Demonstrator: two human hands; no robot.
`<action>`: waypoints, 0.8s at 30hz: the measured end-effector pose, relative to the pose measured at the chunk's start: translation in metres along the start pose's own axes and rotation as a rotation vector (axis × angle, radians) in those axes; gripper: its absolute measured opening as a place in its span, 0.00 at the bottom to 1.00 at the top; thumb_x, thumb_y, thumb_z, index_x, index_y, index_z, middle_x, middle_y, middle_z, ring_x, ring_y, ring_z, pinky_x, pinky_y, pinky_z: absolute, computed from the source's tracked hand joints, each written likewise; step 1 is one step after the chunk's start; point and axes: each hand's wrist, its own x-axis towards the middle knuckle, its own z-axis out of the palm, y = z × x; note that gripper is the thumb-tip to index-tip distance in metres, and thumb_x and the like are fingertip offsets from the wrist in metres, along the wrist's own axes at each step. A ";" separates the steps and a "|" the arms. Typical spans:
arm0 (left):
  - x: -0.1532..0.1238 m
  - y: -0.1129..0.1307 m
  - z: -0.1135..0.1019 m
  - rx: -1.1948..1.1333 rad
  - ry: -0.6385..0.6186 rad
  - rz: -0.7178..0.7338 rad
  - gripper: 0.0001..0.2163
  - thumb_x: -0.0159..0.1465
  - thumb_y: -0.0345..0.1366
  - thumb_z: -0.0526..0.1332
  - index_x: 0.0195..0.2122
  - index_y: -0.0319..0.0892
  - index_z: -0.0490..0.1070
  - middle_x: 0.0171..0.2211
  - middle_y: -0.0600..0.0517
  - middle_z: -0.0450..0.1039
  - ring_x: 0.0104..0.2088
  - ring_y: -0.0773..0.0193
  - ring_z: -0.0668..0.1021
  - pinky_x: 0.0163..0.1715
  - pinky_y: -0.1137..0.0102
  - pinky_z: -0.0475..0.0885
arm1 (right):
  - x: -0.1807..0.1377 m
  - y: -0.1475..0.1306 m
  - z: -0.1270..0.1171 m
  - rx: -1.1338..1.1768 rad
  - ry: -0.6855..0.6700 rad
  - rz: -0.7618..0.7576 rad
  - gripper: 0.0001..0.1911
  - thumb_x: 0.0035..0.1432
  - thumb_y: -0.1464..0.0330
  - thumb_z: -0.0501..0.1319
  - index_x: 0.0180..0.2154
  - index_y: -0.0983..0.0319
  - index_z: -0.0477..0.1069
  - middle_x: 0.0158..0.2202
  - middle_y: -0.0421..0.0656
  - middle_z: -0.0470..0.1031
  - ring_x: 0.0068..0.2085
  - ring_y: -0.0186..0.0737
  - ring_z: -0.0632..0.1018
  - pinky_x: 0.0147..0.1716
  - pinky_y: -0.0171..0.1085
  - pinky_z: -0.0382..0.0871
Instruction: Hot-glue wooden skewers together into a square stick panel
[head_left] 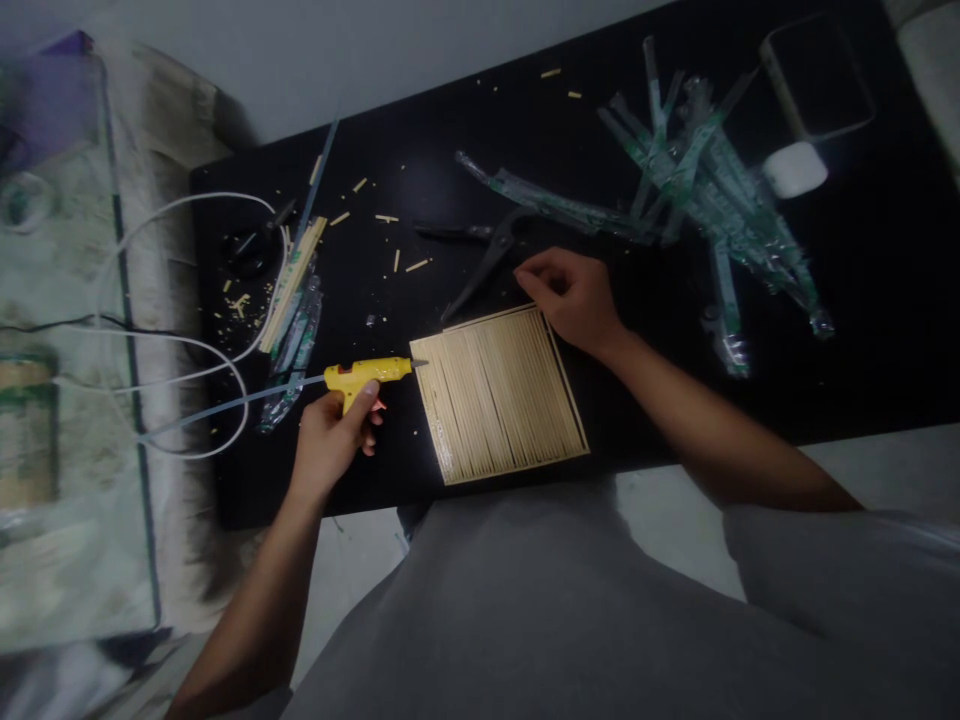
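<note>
Left hand (330, 437) closed, right hand (579, 302) curled

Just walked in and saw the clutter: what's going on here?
The left hand holds a yellow glue gun, its nozzle near the far left corner of a panel of pale sticks on a black table. The right hand is by the far right corner; whether it touches is unclear.

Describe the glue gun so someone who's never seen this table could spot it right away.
On the black table, find the flat panel of pale sticks by the near edge. Just left of it, the left hand grips the glue gun, nozzle at the panel's corner. Its bright yellow body sets it apart from the dark pliers-like tool beyond the panel.
</note>
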 end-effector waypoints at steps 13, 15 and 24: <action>0.002 0.000 -0.008 0.255 -0.039 0.027 0.25 0.65 0.60 0.64 0.26 0.41 0.78 0.18 0.49 0.77 0.15 0.61 0.76 0.18 0.69 0.68 | -0.006 -0.001 0.002 -0.093 -0.061 -0.084 0.06 0.65 0.63 0.65 0.37 0.57 0.79 0.23 0.37 0.73 0.25 0.36 0.71 0.31 0.39 0.65; -0.002 0.001 -0.008 0.304 -0.044 0.021 0.26 0.65 0.61 0.63 0.26 0.42 0.78 0.18 0.49 0.77 0.15 0.60 0.75 0.19 0.68 0.67 | -0.011 -0.002 0.004 -0.172 -0.138 -0.167 0.05 0.64 0.65 0.64 0.38 0.58 0.79 0.26 0.38 0.76 0.27 0.37 0.74 0.33 0.39 0.66; -0.016 0.016 -0.008 0.559 -0.086 -0.066 0.32 0.64 0.68 0.55 0.19 0.45 0.71 0.16 0.49 0.73 0.18 0.59 0.75 0.23 0.67 0.65 | -0.024 -0.002 0.012 -0.486 -0.308 -0.349 0.15 0.72 0.65 0.55 0.42 0.62 0.80 0.39 0.47 0.85 0.40 0.46 0.83 0.37 0.40 0.66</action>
